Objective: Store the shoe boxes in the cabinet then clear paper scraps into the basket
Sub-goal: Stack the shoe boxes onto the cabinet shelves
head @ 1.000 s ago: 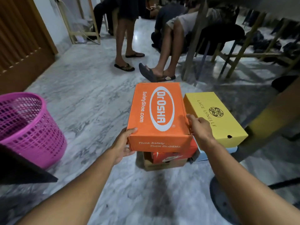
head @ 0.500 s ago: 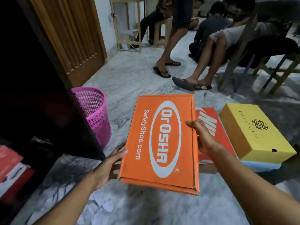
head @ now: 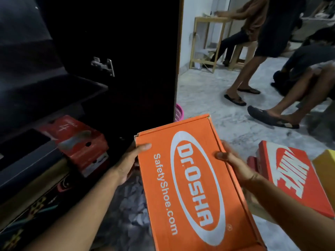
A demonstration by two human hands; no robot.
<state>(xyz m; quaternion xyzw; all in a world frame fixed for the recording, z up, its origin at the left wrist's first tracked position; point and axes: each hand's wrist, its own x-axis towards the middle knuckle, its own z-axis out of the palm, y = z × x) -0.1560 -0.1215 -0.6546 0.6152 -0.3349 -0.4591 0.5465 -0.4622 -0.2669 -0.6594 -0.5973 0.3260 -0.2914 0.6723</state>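
Observation:
I hold an orange Dr.OSHA shoe box (head: 192,180) flat in the air in front of the dark open cabinet (head: 87,98). My left hand (head: 130,160) grips its left edge and my right hand (head: 233,162) grips its right edge. A red shoe box (head: 79,142) lies inside the cabinet on the lower left. On the floor at right sits a red-orange Nike box (head: 290,171), with a corner of a yellow box (head: 326,167) beside it. Crumpled paper scraps (head: 134,201) lie on the floor under the held box. The pink basket (head: 178,113) peeks out behind the cabinet door.
The cabinet door (head: 145,60) stands open between me and the basket. Several people sit or stand on the marble floor (head: 208,98) at the back right, with sandalled feet (head: 272,116) stretched toward me. A light wooden stool frame (head: 206,42) stands by the wall.
I have turned left with the orange box, lifting it off the stack and bringing it toward the cabinet opening. The Nike box beneath it is now uncovered; the basket is mostly hidden behind the door.

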